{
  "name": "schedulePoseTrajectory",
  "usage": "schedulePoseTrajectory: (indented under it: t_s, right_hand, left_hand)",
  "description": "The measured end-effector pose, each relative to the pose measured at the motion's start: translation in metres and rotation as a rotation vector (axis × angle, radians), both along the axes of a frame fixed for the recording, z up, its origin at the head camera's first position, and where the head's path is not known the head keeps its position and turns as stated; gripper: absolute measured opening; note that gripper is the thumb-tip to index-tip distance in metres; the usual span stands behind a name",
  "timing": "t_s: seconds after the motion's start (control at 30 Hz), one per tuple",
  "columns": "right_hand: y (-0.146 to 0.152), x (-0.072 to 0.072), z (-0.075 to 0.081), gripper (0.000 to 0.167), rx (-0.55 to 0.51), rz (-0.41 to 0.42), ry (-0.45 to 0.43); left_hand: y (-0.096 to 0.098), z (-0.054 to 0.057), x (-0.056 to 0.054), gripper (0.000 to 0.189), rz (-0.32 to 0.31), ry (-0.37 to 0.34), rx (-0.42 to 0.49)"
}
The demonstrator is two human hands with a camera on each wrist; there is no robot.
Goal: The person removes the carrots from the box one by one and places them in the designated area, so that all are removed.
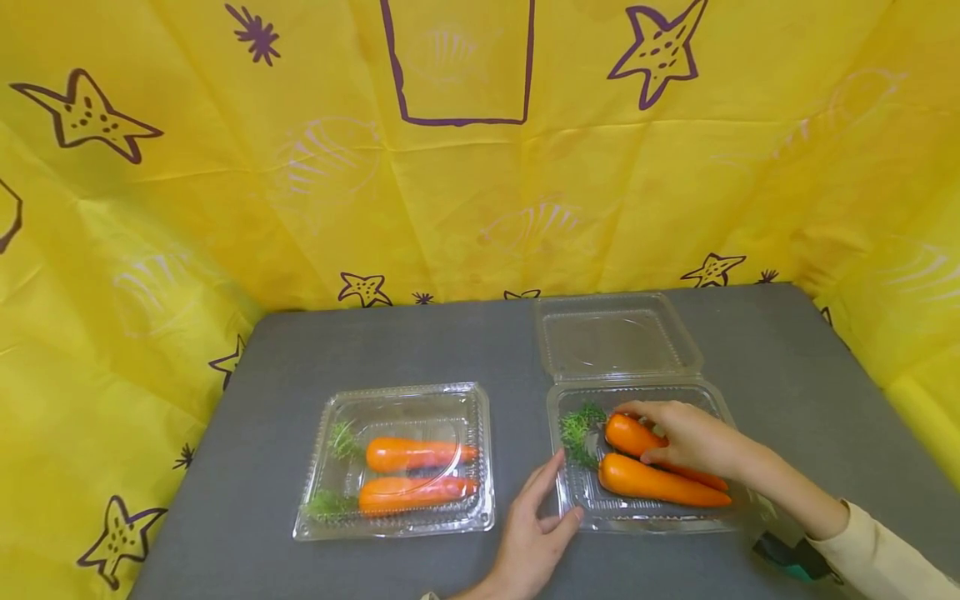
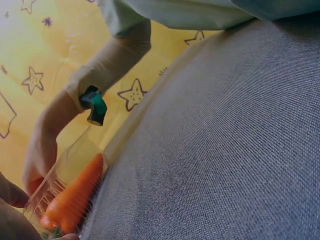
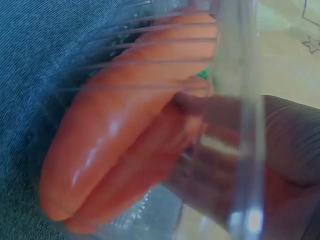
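A clear plastic clamshell container (image 1: 645, 525) lies with its lid (image 1: 615, 342) folded back, and two orange carrots with green tops rest in its base. My right hand (image 1: 693, 437) reaches over the far carrot (image 1: 628, 433), holding it between thumb and fingers. Just in front lies the near carrot (image 1: 660, 483). Through the clear wall in the right wrist view, the thumb shows against the held carrot (image 3: 150, 160). My left hand (image 1: 528, 529) is at the container's near left corner, its extended fingertips and thumb touching the rim.
To the left stands a closed clear container (image 1: 405, 408) with two carrots inside. Grey cloth covers the table (image 1: 360, 350). Yellow fabric (image 1: 450, 208) with purple drawings hangs around the back and sides. A dark band with a green part (image 2: 95, 104) is on the right wrist.
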State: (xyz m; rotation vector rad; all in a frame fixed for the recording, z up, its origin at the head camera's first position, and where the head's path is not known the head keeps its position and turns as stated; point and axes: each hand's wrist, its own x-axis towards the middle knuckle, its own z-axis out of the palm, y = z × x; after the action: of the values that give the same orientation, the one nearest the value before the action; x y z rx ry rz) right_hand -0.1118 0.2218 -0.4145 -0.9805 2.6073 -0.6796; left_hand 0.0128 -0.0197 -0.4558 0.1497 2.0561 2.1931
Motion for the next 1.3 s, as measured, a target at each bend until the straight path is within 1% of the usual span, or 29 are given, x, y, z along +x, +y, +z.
schedulePoseTrajectory:
  t_s: [0.07,0.17,0.3,0.37,0.57,0.7,0.8,0.87,1.0,1.1,1.17,1.3]
  right_hand:
    - [0.000,0.001,0.000,0.058,0.027,-0.009,0.028]
    - [-0.001,0.003,0.001,0.059,0.036,-0.012,0.070]
    - [0.000,0.004,0.001,0.058,0.026,-0.014,0.156]
    - [0.000,0.004,0.000,0.057,0.025,-0.015,0.184]
    - [-0.001,0.004,-0.002,0.057,0.023,-0.003,0.179]
    - [0.000,0.004,-0.001,0.056,0.011,0.001,0.193]
    - [0.003,0.005,0.002,0.058,-0.019,-0.006,0.208]
    - [0.005,0.006,0.006,0.060,-0.046,-0.022,0.226]
    - [0.008,0.006,0.013,0.067,-0.142,-0.068,0.265]
    - [0.012,0.006,0.017,0.070,-0.229,-0.105,0.284]
    - [0.015,0.006,0.021,0.070,-0.264,-0.129,0.297]
    - [0.024,0.006,0.032,0.069,-0.285,-0.197,0.307]
  left_hand:
    - [0.000,0.000,0.001,0.067,-0.002,-0.001,-0.002]
    - [0.000,0.000,0.001,0.067,0.000,-0.006,-0.003]
    - [0.000,0.001,0.001,0.067,0.004,-0.006,0.001]
    - [0.000,0.001,0.001,0.067,0.005,-0.006,0.000]
    - [0.000,-0.001,0.002,0.067,0.005,-0.008,-0.012]
    - [0.000,0.000,0.002,0.067,0.002,-0.001,-0.017]
    - [0.001,0.000,0.002,0.067,-0.002,0.007,-0.026]
    - [0.001,0.000,0.002,0.067,-0.003,-0.004,-0.032]
    - [0.002,-0.002,0.001,0.068,-0.001,-0.016,-0.042]
    - [0.002,-0.003,0.000,0.068,-0.002,-0.007,-0.045]
    - [0.002,-0.002,0.000,0.068,-0.003,-0.007,-0.044]
    - [0.002,-0.002,0.000,0.068,0.001,-0.016,-0.046]
